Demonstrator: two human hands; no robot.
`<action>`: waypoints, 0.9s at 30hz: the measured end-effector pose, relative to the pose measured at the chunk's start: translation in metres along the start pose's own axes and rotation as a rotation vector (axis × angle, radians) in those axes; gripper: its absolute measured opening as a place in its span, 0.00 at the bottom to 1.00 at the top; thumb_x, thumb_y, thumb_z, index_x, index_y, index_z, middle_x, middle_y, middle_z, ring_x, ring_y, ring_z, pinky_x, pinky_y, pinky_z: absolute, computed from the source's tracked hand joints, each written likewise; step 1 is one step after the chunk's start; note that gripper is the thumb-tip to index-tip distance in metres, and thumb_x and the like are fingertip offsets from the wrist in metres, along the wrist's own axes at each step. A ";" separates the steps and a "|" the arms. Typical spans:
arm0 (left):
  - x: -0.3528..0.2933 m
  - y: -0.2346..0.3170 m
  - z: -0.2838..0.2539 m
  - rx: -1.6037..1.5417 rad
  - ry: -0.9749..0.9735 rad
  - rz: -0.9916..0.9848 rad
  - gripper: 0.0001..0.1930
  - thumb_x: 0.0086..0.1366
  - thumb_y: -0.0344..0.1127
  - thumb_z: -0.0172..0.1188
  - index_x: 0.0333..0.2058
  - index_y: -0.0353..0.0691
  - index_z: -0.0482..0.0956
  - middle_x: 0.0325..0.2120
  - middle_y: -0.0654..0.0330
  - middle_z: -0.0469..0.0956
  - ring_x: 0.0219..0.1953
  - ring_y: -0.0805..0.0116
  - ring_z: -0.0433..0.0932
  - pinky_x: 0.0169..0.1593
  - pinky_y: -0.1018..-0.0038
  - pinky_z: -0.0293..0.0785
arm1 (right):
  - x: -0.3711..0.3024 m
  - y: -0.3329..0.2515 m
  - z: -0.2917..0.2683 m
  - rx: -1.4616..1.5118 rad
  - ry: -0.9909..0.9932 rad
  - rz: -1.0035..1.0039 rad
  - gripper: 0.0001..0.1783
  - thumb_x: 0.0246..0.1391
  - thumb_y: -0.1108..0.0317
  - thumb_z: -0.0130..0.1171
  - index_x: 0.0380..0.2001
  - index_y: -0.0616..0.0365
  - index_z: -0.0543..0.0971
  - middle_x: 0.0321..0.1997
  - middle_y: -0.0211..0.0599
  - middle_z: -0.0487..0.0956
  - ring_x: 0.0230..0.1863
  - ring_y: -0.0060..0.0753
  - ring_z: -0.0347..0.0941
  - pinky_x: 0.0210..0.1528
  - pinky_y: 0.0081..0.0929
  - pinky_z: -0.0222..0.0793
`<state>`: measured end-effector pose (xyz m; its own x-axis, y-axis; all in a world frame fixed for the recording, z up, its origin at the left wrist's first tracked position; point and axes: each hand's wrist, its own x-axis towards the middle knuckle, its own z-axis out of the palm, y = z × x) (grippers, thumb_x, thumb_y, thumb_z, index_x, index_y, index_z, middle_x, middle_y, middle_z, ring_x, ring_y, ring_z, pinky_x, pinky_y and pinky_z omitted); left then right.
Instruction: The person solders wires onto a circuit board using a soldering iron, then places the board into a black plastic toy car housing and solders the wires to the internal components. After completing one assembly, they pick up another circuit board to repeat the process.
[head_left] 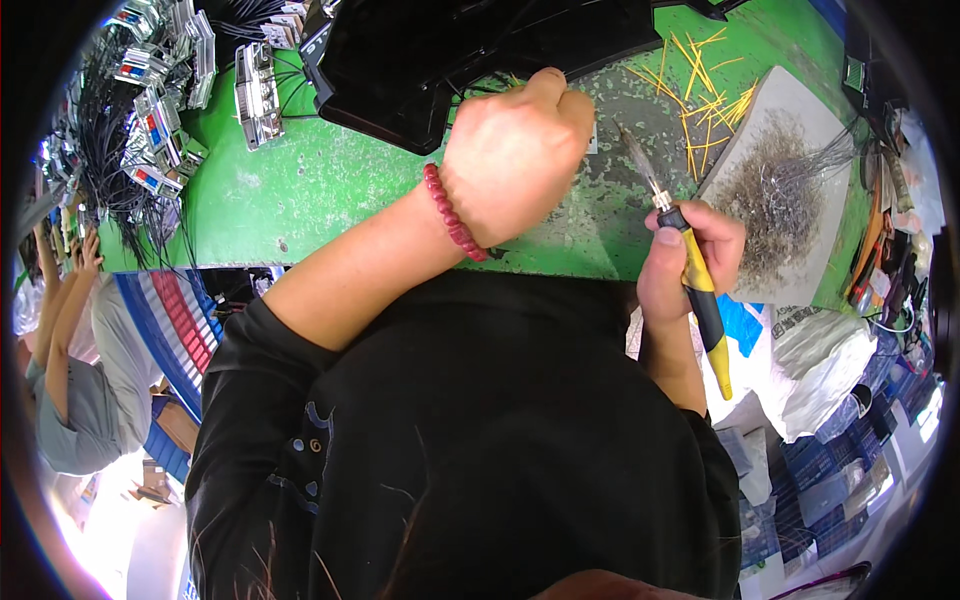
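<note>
My right hand (695, 262) grips a soldering iron (700, 285) by its black and yellow handle. The iron's thin metal tip points up and left over the worn green bench. My left hand (520, 150), with a red bead bracelet (452, 214) at the wrist, is closed at the near edge of a large black plastic housing (430, 60). Its fingertips are turned away, so whatever they pinch is hidden. Thin wires show just past the knuckles. A gap of bench separates the iron's tip from my left hand.
Thin yellow sticks or tubes (705, 90) lie scattered at the far right. Beside them sits a grey board (815, 180) covered in dark bits. Metal-cased parts with black wires (155, 130) are heaped at the left. Another person's arm (65, 330) reaches in at far left.
</note>
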<state>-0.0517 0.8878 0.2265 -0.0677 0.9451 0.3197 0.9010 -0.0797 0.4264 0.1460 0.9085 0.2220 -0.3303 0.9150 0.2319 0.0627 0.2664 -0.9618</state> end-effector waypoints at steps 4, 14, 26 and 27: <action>-0.003 0.000 -0.001 0.001 -0.028 -0.014 0.06 0.54 0.27 0.62 0.23 0.39 0.73 0.25 0.58 0.73 0.22 0.59 0.77 0.24 0.69 0.75 | 0.010 0.000 0.006 -0.014 -0.077 0.117 0.19 0.61 0.70 0.55 0.54 0.63 0.68 0.29 0.44 0.82 0.21 0.18 0.68 0.25 0.15 0.64; -0.005 -0.002 -0.010 -0.185 -0.035 -0.085 0.04 0.55 0.26 0.62 0.28 0.38 0.75 0.27 0.57 0.75 0.28 0.55 0.78 0.29 0.66 0.76 | 0.055 0.007 0.025 -0.470 -0.364 -0.358 0.28 0.35 0.79 0.70 0.45 0.51 0.78 0.22 0.32 0.72 0.23 0.36 0.68 0.26 0.31 0.65; -0.006 0.000 -0.006 -0.152 -0.001 -0.078 0.04 0.53 0.29 0.61 0.24 0.41 0.75 0.22 0.60 0.74 0.25 0.59 0.77 0.25 0.66 0.73 | 0.037 0.004 0.025 -0.549 -0.310 -0.340 0.30 0.32 0.82 0.72 0.44 0.54 0.79 0.27 0.36 0.77 0.25 0.35 0.74 0.28 0.27 0.69; -0.006 0.001 -0.005 -0.151 -0.002 -0.077 0.04 0.53 0.29 0.61 0.24 0.41 0.75 0.22 0.60 0.74 0.25 0.59 0.77 0.25 0.66 0.73 | 0.036 0.003 0.024 -0.587 -0.328 -0.325 0.30 0.32 0.82 0.72 0.45 0.54 0.79 0.28 0.37 0.78 0.25 0.35 0.74 0.29 0.27 0.69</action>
<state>-0.0526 0.8805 0.2292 -0.1331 0.9510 0.2791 0.8186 -0.0533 0.5719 0.1116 0.9351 0.2240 -0.6759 0.6499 0.3476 0.3764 0.7099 -0.5953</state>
